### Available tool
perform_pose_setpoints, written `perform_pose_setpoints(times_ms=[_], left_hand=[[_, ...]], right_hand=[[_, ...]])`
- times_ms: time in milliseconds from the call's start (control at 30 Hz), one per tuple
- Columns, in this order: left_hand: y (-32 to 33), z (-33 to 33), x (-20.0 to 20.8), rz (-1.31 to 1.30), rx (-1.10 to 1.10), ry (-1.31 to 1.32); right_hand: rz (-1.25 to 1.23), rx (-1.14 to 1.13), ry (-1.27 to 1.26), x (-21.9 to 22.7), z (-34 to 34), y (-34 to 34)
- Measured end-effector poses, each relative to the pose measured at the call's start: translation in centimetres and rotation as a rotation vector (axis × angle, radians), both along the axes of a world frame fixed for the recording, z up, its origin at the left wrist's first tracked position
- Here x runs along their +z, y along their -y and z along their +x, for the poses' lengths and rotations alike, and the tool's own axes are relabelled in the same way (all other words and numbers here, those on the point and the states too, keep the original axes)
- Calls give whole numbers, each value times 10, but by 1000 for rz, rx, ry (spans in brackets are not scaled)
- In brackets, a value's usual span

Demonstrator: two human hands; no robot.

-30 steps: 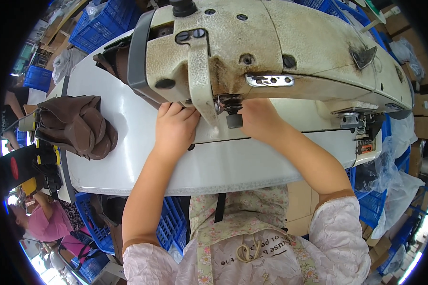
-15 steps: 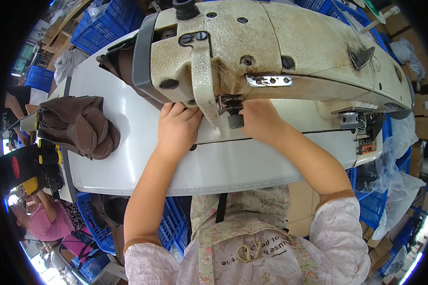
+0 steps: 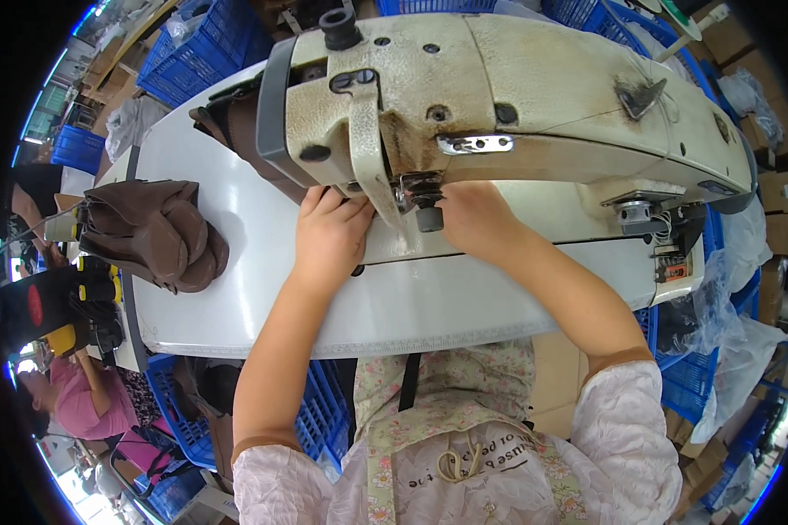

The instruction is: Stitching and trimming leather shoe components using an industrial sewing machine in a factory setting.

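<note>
A cream sewing machine (image 3: 517,96) with worn, stained paint spans the white table (image 3: 236,306). My left hand (image 3: 331,236) is at the left of the needle area, its fingers bent and close together on the lower end of a brown leather-like piece (image 3: 247,136). That piece runs up behind the machine head, which hides much of it and my left fingertips. To the right of the needle area, my right hand (image 3: 474,219) reaches under the machine arm, its fingers hidden behind the machine. A stack of brown shoe uppers (image 3: 162,236) lies on the table's left part.
Blue crates (image 3: 203,54) stand beyond the table, and another blue crate (image 3: 320,411) sits below its front edge. Plastic bags (image 3: 727,341) hang at the right. Another person in a pink top (image 3: 83,398) sits at the lower left. Black equipment (image 3: 52,306) adjoins the table's left edge.
The view has shifted slightly, so the machine appears a little further left and lower, and the stack a little further right. Both hands keep nearly the same places by the needle area.
</note>
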State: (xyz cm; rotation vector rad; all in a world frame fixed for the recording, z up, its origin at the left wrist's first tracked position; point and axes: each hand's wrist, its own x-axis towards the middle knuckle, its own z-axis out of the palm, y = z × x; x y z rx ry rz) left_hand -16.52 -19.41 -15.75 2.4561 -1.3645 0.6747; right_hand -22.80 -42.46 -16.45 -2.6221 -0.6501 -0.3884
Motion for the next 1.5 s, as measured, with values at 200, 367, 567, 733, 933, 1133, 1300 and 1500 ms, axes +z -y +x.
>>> perform_pose_setpoints(times_ms=[200,367,567,733,933,1133,1300,1500], left_hand=[[-15,-1,-8,39,35,-21],[9,2,-12,-53,-42,-51],[-22,2,-2,179,34,-15],[-13,8,7,243,-96,5],[-13,8,31,362,-140,-5],[-18,18,33,497,-87,-66],[-13,21,29,594,-72,-15],[-5,0,30,593,-55,232]], right_hand=[[160,54,91,85,-78,39],[703,-1162,784,126,-176,187],[315,-1316,-18,52,-222,250],[-108,-1190,-181,39,-247,254],[-156,-925,-263,40,-250,267],[-194,-691,-341,55,-246,269],[-320,-622,-97,69,-257,240],[1438,-443,-786,68,-194,34]])
